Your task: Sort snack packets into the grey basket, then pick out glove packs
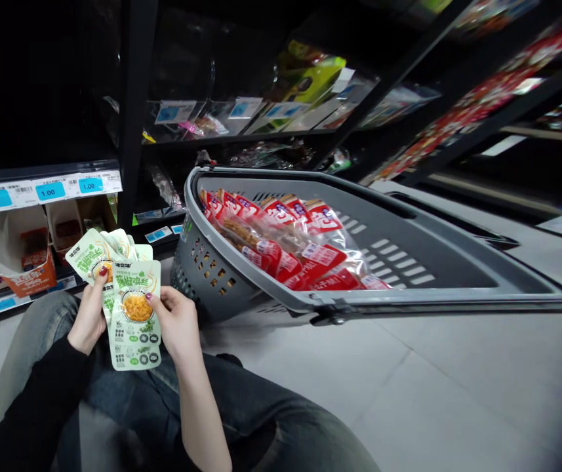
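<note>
Over the legs (271, 413), fingers (178, 300) of the left hand (88, 321) and the right hand (182, 326) pinch green packets (136, 278). These are probably light, soft and slippery; better hold the edges. Farther are the grey basket (246, 269) and black shelves (136, 98).

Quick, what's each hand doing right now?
Left hand: closed, holding fanned green packets, thumb on their front.
Right hand: closed, pinching the nearest green packet at its edge, thumb on its front.
</note>
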Demonstrator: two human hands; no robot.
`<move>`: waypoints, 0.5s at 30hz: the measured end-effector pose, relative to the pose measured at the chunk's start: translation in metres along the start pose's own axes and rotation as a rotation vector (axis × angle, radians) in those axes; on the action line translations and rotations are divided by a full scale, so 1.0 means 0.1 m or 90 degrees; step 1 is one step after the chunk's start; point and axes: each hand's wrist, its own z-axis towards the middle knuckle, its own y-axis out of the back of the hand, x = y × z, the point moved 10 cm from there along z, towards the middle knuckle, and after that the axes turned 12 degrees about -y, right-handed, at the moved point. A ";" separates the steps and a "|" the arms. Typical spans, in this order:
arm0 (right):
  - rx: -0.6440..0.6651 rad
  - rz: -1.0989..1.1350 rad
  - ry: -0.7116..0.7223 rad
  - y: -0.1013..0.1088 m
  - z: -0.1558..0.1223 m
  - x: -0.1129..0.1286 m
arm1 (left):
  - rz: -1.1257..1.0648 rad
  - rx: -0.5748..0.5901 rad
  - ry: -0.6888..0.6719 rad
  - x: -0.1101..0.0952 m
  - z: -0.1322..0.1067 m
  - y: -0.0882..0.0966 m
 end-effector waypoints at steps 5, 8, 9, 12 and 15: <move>-0.056 -0.001 0.033 0.04 -0.01 0.02 | 0.018 0.007 -0.010 0.00 -0.01 0.00; -0.057 -0.006 0.042 0.01 -0.01 0.01 | 0.020 0.037 -0.033 -0.04 -0.03 -0.06; -0.052 -0.001 0.039 0.00 0.00 0.01 | 0.022 0.042 -0.038 -0.06 -0.03 -0.07; -0.070 0.015 0.045 0.10 0.00 0.06 | 0.037 0.029 -0.047 -0.10 -0.03 -0.06; -0.133 0.076 0.088 0.34 -0.06 0.18 | 0.062 -0.005 -0.041 -0.13 -0.02 0.00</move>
